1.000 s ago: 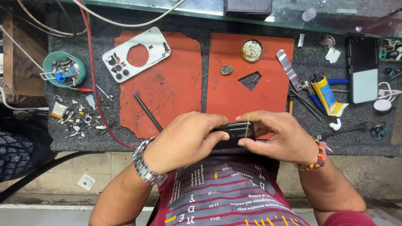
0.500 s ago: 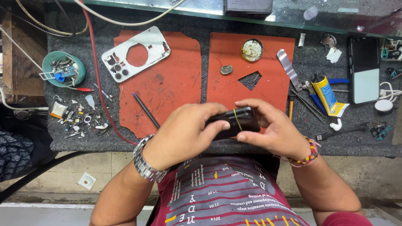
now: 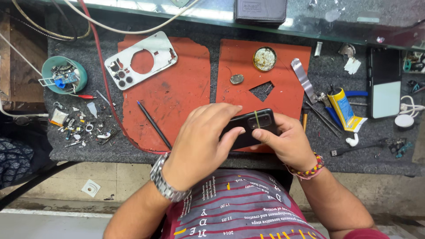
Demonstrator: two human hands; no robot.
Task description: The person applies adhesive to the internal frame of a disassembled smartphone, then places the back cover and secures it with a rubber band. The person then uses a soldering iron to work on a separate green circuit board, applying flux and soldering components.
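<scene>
Both my hands hold a black phone [image 3: 253, 126] just above the near edge of the workbench, over the right orange mat [image 3: 283, 84]. A thin yellow-green rubber band runs across the phone near its camera block. My left hand [image 3: 201, 144], with a metal watch on the wrist, wraps over the phone's left half. The phone's right end rests in my right hand [image 3: 290, 144], which wears a beaded bracelet, with the thumb on the phone's back.
The left orange mat [image 3: 177, 95] carries a white phone frame [image 3: 141, 59] and a thin black tool [image 3: 154, 125]. A teal dish [image 3: 64, 75] and small loose parts lie left. A round tin [image 3: 264, 58], glue tube [image 3: 343, 107], pliers and another phone [image 3: 386, 82] lie right.
The phone has turned and risen in my hands, so its back with the rubber band now faces up. My left hand has slid further over its left half.
</scene>
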